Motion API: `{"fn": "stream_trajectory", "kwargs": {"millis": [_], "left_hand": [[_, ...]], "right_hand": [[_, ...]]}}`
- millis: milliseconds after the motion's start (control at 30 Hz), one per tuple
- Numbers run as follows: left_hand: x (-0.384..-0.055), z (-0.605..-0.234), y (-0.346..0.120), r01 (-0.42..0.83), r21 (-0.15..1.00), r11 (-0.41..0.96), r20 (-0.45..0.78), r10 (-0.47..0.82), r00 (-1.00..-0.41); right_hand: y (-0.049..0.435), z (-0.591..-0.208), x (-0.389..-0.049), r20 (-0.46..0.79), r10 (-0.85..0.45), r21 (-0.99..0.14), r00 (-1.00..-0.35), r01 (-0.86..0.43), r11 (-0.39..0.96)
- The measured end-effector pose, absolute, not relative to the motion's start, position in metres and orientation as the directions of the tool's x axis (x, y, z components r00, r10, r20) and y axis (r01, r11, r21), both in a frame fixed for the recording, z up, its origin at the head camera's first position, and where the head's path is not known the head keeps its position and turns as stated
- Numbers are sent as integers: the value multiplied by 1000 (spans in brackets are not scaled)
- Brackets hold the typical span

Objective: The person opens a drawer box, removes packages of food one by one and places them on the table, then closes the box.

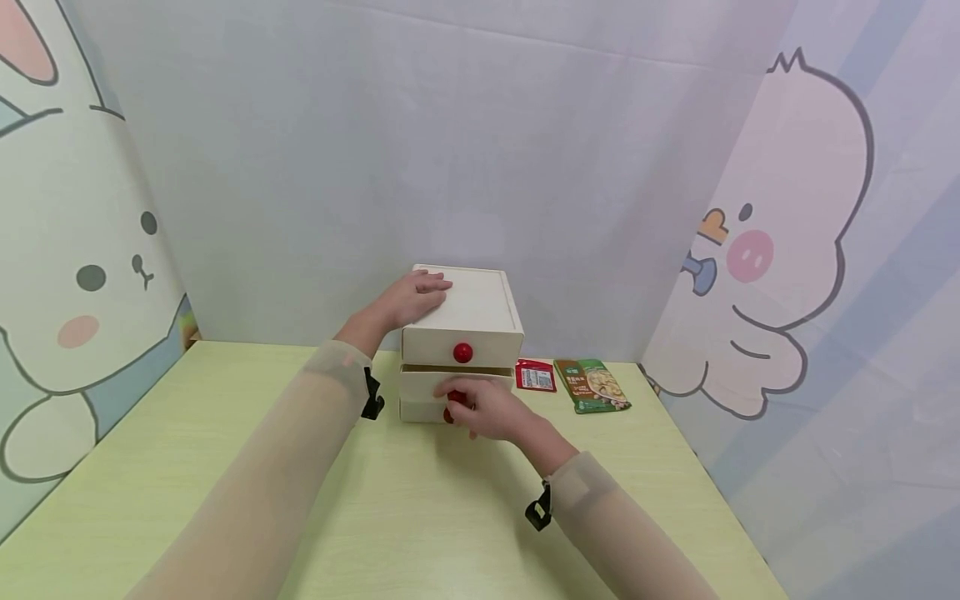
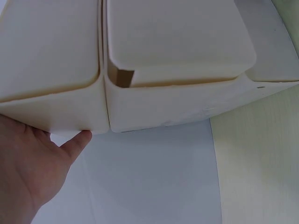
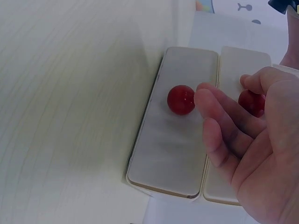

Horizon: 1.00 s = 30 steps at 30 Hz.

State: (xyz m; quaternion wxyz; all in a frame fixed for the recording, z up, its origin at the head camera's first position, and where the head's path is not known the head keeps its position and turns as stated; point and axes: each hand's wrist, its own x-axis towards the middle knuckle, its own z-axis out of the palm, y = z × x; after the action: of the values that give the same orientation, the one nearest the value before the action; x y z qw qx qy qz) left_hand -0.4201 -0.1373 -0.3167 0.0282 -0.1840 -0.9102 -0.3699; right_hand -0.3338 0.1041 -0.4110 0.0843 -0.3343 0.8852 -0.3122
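Note:
A white box with three stacked drawers stands at the back of the table, a round red knob on each drawer. My left hand rests on its top near the left edge, fingers laid flat. In the left wrist view, its thumb touches the box side. The middle drawer sticks out a little past the others. At its front, my right hand has its fingers curled about the middle red knob, partly hidden by the hand. Beside those fingertips is the bottom red knob; the top knob is untouched.
Right of the box lie a small red packet and a green food packet. The pale yellow-green table is bounded by a grey curtain behind and cartoon-printed curtains at both sides.

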Motion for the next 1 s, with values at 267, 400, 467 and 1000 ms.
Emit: {"fn": "stream_trajectory", "kwargs": {"millis": [267,400,467,1000], "left_hand": [[-421,-318,-136,352,668,655,185,312,-932],[-421,-319,-136,355,669,653,187,314,-931],[-421,-318,-136,358,668,653,188,317,-930],[-421,-318,-138,361,666,652,188,321,-928]], "right_hand": [[102,-413,-341,60,-619,-604,-783,-522,602],[101,-414,-343,65,-613,-610,-788,-517,600],[101,-414,-344,63,-610,-620,-790,-510,597],[99,-415,-351,47,-600,-629,-799,-490,603]]}}
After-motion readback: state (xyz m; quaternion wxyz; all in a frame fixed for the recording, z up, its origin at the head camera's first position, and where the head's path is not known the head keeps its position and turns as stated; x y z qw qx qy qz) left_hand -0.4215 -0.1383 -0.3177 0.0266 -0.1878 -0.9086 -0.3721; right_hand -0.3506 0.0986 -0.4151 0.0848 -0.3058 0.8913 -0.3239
